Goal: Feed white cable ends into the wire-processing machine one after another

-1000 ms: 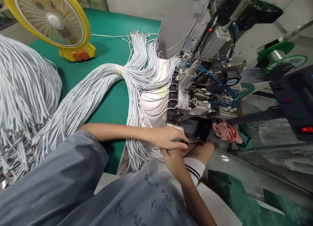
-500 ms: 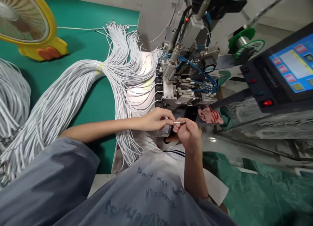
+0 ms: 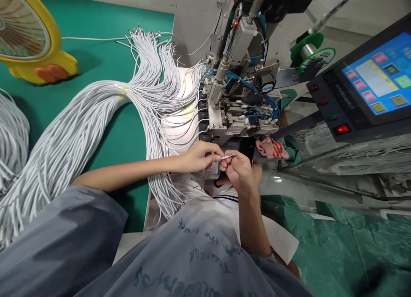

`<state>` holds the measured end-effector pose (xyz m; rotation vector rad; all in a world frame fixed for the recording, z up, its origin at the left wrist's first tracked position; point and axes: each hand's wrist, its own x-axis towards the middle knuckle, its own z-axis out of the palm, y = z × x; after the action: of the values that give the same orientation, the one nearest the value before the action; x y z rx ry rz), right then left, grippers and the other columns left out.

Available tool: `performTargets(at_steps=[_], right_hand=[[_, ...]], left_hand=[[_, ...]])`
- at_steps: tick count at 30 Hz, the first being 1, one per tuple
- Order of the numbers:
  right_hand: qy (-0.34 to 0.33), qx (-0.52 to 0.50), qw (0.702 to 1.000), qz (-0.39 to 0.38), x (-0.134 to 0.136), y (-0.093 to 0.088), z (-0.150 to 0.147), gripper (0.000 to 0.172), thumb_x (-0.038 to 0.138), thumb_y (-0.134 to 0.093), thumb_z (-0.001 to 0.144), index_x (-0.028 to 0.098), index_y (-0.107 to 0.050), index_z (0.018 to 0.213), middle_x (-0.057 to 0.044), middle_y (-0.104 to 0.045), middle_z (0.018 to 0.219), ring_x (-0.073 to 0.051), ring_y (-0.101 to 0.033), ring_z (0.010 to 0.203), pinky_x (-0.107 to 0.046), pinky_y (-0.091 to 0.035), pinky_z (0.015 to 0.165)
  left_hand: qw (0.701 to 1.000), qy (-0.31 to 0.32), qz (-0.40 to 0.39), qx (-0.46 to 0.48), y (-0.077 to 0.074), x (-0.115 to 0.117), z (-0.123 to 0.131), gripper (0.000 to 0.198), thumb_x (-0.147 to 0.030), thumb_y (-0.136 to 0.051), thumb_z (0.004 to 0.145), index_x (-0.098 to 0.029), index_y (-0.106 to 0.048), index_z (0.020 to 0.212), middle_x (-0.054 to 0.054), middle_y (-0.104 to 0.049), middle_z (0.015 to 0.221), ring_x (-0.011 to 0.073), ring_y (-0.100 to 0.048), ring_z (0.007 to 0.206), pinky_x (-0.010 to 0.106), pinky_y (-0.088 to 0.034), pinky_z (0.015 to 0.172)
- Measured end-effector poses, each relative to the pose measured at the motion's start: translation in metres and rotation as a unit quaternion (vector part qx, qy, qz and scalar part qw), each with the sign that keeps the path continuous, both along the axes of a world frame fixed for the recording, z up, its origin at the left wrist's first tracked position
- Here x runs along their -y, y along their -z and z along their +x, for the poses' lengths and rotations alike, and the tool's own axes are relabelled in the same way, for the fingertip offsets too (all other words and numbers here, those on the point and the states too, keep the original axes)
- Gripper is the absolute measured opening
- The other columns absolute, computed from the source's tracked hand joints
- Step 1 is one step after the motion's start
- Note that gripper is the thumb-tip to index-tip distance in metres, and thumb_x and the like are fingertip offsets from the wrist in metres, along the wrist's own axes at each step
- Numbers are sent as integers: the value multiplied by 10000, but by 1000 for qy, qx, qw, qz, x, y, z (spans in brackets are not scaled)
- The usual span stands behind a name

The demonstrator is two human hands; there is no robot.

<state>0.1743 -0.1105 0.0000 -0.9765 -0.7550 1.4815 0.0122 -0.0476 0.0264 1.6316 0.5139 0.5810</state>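
A thin white cable point(image 3: 227, 157) runs between my two hands in front of the machine. My left hand point(image 3: 202, 156) pinches it between thumb and fingers, just below the machine's front edge. At the cable's tip, my right hand point(image 3: 238, 168) is closed with the fingertips on the end, where fine wires seem to show. A large bundle of white cables point(image 3: 96, 104), tied with a yellow band point(image 3: 123, 90), lies to the left. Some of its ends reach into the wire-processing machine point(image 3: 221, 100), and other strands hang down behind my left forearm.
A yellow fan point(image 3: 61, 63) stands on the green mat point(image 3: 105, 18), with more cables at far left. On the right are a control screen point(image 3: 382, 80) and a wire spool point(image 3: 308, 51). Pink cloth point(image 3: 269, 147) lies below the machine, green sheeting point(image 3: 324, 245) lower right.
The view has shifted, so the scene sits slightly further left. My right fingers have moved at the cable's tip, and the cable now tilts upward to the right.
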Motion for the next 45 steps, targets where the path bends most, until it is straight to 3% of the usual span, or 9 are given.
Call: performTargets(at_steps=[6, 14, 19, 22, 28, 37, 39, 42, 45], right_hand=[[76, 182, 977, 86, 0, -4, -3, 87, 252, -704, 711, 191, -658, 670, 9, -553, 683, -99, -492, 595, -251, -412, 575], [39, 335, 940, 46, -2, -18, 12, 90, 246, -695, 679, 161, -699, 648, 33, -463, 533, -82, -381, 501, -243, -282, 479], [103, 250, 960, 69, 0, -1, -2, 147, 270, -680, 693, 174, -668, 583, 27, -477, 538, -86, -380, 514, -245, -298, 493], [122, 247, 958, 76, 2, -2, -5, 172, 288, -673, 707, 175, -663, 576, 28, -454, 533, -86, -367, 512, -244, -303, 489], [6, 347, 937, 32, -5, -18, 15, 146, 293, -688, 675, 153, -701, 639, 19, -493, 534, -87, -390, 494, -240, -305, 471], [144, 247, 956, 65, 3, 11, -14, 175, 325, -649, 733, 183, -685, 635, 14, -494, 549, -106, -403, 515, -263, -337, 502], [172, 317, 929, 82, 4, 6, -15, 165, 301, -632, 756, 186, -684, 651, 28, -426, 518, -104, -372, 509, -263, -315, 499], [146, 457, 871, 106, 1, -4, -7, 167, 256, -623, 764, 180, -661, 620, 46, -339, 485, -98, -332, 488, -267, -303, 501], [90, 493, 858, 111, -6, -5, 1, 206, 231, -610, 765, 175, -619, 568, 48, -333, 480, -93, -321, 478, -267, -302, 503]], left_hand=[[997, -3, 74, -4, 1, -2, -1, 194, -199, -470, 875, -97, -629, 831, -13, -552, 650, 35, -483, 443, 159, -400, 480], [933, -1, 359, -36, 18, -9, -5, 268, -134, -391, 883, -104, -653, 933, 60, -567, 753, 111, -516, 665, 212, -393, 588], [947, -42, 318, -28, 21, -3, -2, 212, -203, -459, 898, -134, -652, 842, 32, -564, 702, 98, -518, 647, 204, -405, 597], [955, -42, 295, -9, 20, -2, -1, 190, -210, -493, 888, -135, -650, 812, 20, -554, 679, 93, -513, 631, 201, -401, 592], [930, -2, 363, -51, 23, -11, -5, 260, -181, -408, 903, -135, -664, 906, 49, -579, 752, 98, -528, 645, 198, -380, 567], [949, -50, 309, -40, 23, -3, -1, 234, -242, -477, 902, -143, -646, 775, 18, -576, 656, 86, -532, 609, 190, -410, 580], [931, -38, 357, -72, 24, -6, -2, 259, -245, -436, 921, -138, -643, 809, 29, -571, 681, 91, -531, 621, 193, -402, 571], [857, -5, 493, -152, 25, -16, -6, 271, -165, -359, 921, -123, -627, 910, 54, -568, 752, 106, -517, 634, 214, -367, 536], [795, 9, 569, -211, 27, -22, -8, 274, -98, -338, 894, -116, -610, 924, 60, -559, 776, 124, -510, 651, 239, -350, 531]])
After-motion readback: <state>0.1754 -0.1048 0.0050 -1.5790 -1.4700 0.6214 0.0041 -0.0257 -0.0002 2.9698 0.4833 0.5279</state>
